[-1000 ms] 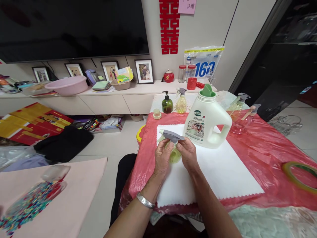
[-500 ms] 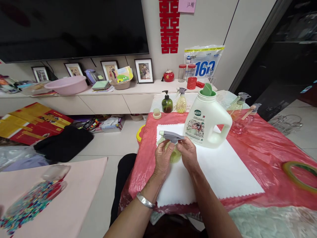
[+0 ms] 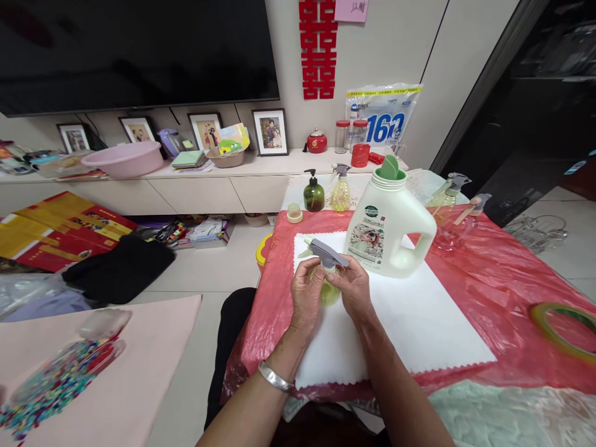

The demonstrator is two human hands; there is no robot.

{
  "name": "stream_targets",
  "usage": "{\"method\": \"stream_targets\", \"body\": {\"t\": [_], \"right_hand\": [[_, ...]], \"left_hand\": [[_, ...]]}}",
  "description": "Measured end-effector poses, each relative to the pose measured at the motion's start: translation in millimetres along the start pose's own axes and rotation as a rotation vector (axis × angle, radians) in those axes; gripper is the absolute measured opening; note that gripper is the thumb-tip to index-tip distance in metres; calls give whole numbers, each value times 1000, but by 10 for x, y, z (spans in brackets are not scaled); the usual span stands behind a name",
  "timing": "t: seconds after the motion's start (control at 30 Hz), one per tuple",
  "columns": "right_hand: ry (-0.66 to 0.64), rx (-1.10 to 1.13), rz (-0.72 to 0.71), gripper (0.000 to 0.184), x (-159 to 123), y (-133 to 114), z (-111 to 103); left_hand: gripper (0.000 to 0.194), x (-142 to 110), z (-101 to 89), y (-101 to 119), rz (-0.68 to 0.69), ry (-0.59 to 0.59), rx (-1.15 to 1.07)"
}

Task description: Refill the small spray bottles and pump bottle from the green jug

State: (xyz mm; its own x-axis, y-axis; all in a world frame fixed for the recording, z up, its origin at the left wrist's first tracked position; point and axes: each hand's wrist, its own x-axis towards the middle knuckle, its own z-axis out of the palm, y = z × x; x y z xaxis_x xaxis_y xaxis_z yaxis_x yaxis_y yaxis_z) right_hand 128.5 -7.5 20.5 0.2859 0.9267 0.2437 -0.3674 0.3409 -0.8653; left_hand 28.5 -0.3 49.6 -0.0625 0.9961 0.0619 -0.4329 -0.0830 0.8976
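Observation:
Both my hands are closed around the neck of a small spray bottle (image 3: 330, 295) with yellowish liquid in it, over a white scalloped-edge mat (image 3: 414, 332). My left hand (image 3: 306, 295) grips its left side, and my right hand (image 3: 356, 287) its right side, fingers just under the grey trigger head (image 3: 326, 251). The head points to the back left. Close behind my right hand stands a large white detergent jug (image 3: 391, 226), uncapped, with a green pour spout (image 3: 391, 169). The palms hide much of the small bottle.
Behind the mat stand a green pump bottle (image 3: 314, 192), another spray bottle (image 3: 341, 194) and a pale cap (image 3: 295, 213). Two more spray bottles, one clear (image 3: 444, 198) and one pink (image 3: 459, 230), are at right. A tape roll (image 3: 542, 320) lies on the red plastic cover (image 3: 507, 279).
The grey trigger head has turned on the bottle, its nozzle swinging from pointing left to pointing toward the back left. My hands have stayed nearly in place around the neck.

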Motion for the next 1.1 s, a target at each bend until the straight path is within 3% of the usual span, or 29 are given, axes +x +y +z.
{"method": "stream_targets", "body": {"t": [0.5,0.87,1.1], "right_hand": [[-127,-192,-97,29,17,-95,-32],[-49,-128,-80,38,-13,-69,26],[-20,-204,-120,32,-10,-119,15]], "left_hand": [[43,-4,-1,13,0,-7,14],[43,-4,-35,26,11,-81,18],[39,6,-2,36,65,-37,70]]}}
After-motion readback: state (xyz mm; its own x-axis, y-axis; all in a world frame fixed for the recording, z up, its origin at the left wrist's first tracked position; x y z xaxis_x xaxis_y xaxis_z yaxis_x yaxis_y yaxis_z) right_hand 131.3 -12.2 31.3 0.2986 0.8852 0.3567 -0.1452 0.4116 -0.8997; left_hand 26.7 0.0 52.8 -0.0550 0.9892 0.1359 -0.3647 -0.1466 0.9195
